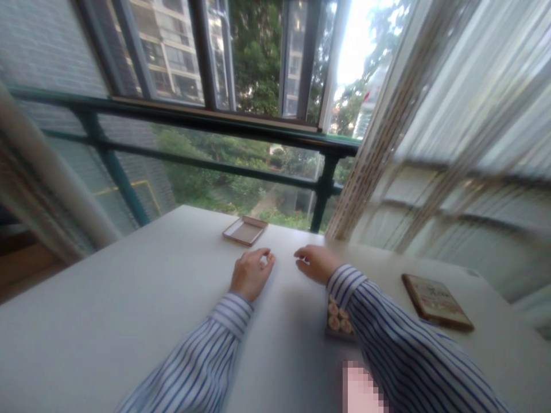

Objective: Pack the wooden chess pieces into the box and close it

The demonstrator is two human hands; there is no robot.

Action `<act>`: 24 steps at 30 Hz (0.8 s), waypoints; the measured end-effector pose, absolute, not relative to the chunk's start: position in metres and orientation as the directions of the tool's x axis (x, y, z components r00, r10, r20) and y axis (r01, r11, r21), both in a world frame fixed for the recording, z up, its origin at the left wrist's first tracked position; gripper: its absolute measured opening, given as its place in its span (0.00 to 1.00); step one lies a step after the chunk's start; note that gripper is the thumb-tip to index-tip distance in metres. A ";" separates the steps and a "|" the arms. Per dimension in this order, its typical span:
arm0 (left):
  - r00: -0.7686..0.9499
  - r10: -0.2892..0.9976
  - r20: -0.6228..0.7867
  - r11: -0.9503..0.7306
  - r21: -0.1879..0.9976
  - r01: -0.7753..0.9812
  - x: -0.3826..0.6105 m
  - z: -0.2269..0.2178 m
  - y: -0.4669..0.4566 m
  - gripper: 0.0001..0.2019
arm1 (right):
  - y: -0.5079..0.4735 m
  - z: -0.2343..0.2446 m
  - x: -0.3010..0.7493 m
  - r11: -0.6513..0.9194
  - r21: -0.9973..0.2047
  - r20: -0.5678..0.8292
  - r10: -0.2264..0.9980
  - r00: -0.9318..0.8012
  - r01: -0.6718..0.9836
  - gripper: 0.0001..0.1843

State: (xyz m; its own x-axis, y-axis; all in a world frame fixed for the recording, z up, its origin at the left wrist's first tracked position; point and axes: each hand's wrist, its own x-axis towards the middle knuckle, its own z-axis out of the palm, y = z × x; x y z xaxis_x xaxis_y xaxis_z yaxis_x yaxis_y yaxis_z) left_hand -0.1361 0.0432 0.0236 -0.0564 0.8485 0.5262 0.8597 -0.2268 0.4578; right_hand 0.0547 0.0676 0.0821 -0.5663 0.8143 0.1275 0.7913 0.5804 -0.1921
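My left hand (251, 272) is over the white table, thumb and fingers curled around what looks like a small round Chinese chess piece (271, 258); blur hides its detail. To its right, my right hand (317, 264) hovers with curved fingers and a gap between thumb and forefinger. Nothing shows in that gap. Below my right wrist sits a box (340, 334) of round, pale Chinese chess pieces (334, 322) with reddish marks, partly covered by my sleeve. Beyond my left hand lies a shallow open tray (245, 230).
A flat, brown-edged case or book (438, 301) with a printed cover lies at the right of the white table (129, 310). Behind the table runs a dark green railing (224, 125) before windows. A sheer curtain (456, 172) hangs at the right.
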 end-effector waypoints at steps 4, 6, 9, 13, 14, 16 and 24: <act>-0.026 0.839 0.544 -0.265 0.449 0.854 -0.123 0.025 0.039 0.14 | 0.063 0.085 0.067 0.559 -0.205 0.140 0.829 -0.541 0.804 0.15; -0.010 0.835 0.550 -0.281 0.443 0.851 -0.117 0.026 0.038 0.13 | 0.061 0.086 0.074 0.561 -0.216 0.155 0.828 -0.539 0.800 0.15; 0.015 0.828 0.561 -0.306 0.428 0.850 -0.109 0.027 0.035 0.13 | 0.058 0.087 0.082 0.562 -0.228 0.177 0.827 -0.533 0.795 0.15; 0.046 0.821 0.570 -0.333 0.411 0.848 -0.099 0.029 0.033 0.13 | 0.053 0.087 0.093 0.557 -0.245 0.194 0.830 -0.523 0.794 0.15; 0.050 0.818 0.573 -0.338 0.409 0.848 -0.097 0.030 0.033 0.13 | 0.052 0.087 0.096 0.555 -0.250 0.200 0.831 -0.518 0.793 0.16; 0.058 0.812 0.581 -0.349 0.404 0.846 -0.092 0.031 0.033 0.13 | 0.050 0.087 0.100 0.549 -0.256 0.211 0.835 -0.509 0.796 0.16; 0.092 0.802 0.590 -0.370 0.370 0.852 -0.076 0.035 0.030 0.12 | 0.044 0.086 0.113 0.528 -0.261 0.219 0.848 -0.484 0.808 0.16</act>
State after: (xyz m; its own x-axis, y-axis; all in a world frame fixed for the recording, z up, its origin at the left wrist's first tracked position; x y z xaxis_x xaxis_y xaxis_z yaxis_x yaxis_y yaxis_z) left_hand -0.0761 0.0298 0.0347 0.0924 0.8020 0.5902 0.8520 -0.3705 0.3700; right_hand 0.1131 0.0442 0.0863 -0.4835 0.8475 0.2187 0.8079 0.5283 -0.2612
